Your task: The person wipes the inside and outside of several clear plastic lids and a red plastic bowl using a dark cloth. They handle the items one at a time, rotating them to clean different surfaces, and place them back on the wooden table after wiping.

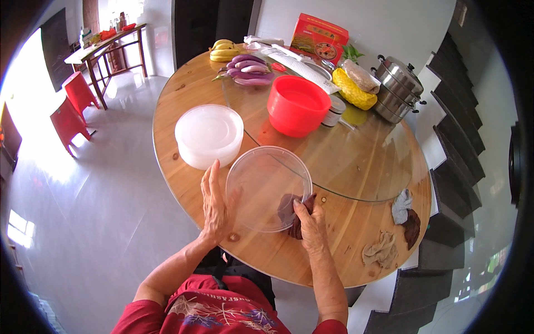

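My right hand is closed round the right rim of a clear, round, lid-like plastic piece, with a dark brown cloth bunched in the same grip. Part of the cloth shows through the plastic. The piece is raised and tilted over the near side of the wooden table. My left hand has its fingers stretched out along the piece's left edge; whether it touches the plastic I cannot tell. Just beyond that hand stands a round stack of whitish translucent containers.
Red bowls stand on the glass turntable. Behind are purple eggplants, bananas, a red box, a yellow bag and a steel steamer. Crumpled cloths lie at the right edge, beside dark stairs.
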The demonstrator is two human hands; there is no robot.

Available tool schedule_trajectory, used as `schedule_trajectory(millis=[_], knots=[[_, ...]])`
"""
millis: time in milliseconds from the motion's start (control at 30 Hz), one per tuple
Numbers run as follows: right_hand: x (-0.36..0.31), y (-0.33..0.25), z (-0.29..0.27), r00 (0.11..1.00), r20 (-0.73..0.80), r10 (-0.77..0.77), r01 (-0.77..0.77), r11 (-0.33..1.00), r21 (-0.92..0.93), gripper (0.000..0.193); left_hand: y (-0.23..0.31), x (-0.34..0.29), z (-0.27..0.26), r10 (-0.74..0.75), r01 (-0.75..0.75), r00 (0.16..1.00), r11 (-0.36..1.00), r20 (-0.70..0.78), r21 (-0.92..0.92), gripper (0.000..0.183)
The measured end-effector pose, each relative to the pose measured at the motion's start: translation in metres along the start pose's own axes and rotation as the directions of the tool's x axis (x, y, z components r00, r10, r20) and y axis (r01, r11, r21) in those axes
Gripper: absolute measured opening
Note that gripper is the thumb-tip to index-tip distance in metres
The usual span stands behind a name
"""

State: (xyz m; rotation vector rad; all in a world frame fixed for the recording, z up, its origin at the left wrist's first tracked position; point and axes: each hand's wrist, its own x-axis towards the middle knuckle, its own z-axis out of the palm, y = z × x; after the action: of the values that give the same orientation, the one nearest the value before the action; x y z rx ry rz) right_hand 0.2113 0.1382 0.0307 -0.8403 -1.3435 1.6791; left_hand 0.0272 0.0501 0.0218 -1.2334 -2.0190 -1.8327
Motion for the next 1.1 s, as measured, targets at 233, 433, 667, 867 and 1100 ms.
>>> schedule_trajectory(millis=[233,433,667,867,1100], knots=[[-0.003,-0.018,0.007,1.000,0.005,0.019,-0.019,0.995,-0.100,0.023,0.031,-0.020,-0.005,0.309,-0.628,0.678,0.715,0.667,0.308,0.085],[0.001,-0.016,-0.008,0.999,-0.040,0.019,-0.009,0.972,0.233,0.032,0.037,-0.010,0.001,0.342,-0.523,0.672,0.847,0.657,0.095,0.074],[-0.015,-0.046,0.029,0.794,-0.095,-0.600,0.537,0.767,-0.351,0.021,0.038,0.006,0.005,0.091,0.611,0.670,0.496,0.737,-0.617,0.059],[-0.017,-0.041,0.069,0.475,0.616,-0.629,0.768,-0.045,-0.639,0.049,-0.003,-0.019,-0.005,0.120,0.658,0.601,0.487,0.791,-0.574,0.065],[0.022,-0.034,0.056,0.650,0.295,-0.701,0.611,0.251,-0.751,0.046,0.009,-0.008,-0.025,0.167,0.816,0.526,0.180,0.834,-0.550,0.086]])
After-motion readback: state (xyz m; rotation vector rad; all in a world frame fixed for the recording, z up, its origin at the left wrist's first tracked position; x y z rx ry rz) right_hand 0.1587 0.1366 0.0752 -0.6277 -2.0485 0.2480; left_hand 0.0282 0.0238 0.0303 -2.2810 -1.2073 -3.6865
